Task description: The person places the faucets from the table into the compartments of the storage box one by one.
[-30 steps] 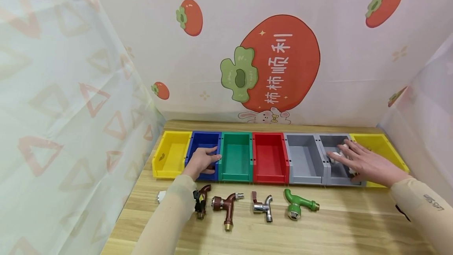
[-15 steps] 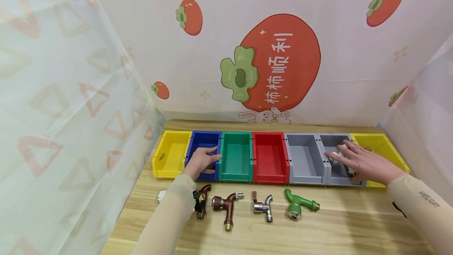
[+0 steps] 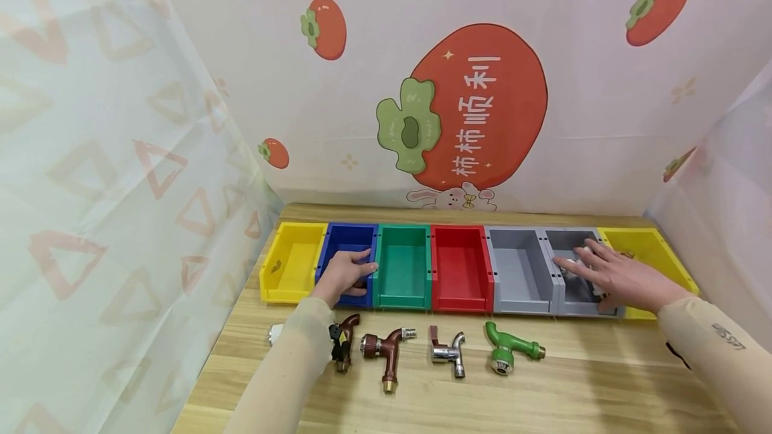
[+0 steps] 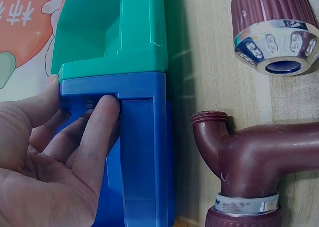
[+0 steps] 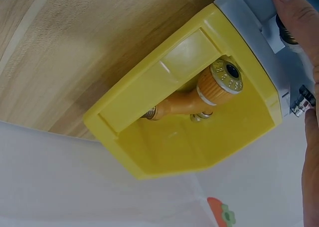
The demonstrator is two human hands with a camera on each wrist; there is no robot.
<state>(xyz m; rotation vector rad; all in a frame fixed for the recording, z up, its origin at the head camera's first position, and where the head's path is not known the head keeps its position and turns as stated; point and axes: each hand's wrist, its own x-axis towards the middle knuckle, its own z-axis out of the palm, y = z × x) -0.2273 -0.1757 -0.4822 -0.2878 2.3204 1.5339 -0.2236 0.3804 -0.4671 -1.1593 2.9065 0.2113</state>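
In the head view my left hand [image 3: 344,276] is at the blue bin [image 3: 351,236]. Its thumb rests at the seam with the green bin [image 3: 403,244], and its fingers reach inside and pinch the blue rim [image 4: 112,82]. My right hand [image 3: 630,280] spreads its fairly straight fingers over the right-hand grey bin [image 3: 563,240]. White and chrome parts, apparently of a faucet, show between and beside these fingers; a chrome and black end [image 5: 302,101] is near one finger. The right thumb [image 5: 294,10] lies at the grey bin's edge. Most of that faucet is hidden.
Several faucets lie before the bins: a brown one [image 3: 391,357], a chrome one [image 3: 447,353] and a green one [image 3: 505,347]. The right yellow bin [image 5: 164,162] holds an orange faucet [image 5: 184,102]. Red [image 3: 461,260], grey [image 3: 519,266] and left yellow [image 3: 295,263] bins complete the row.
My right hand and sleeve have shifted slightly left over the grey bin. My left hand has kept its place, and the faucets on the table have not moved.
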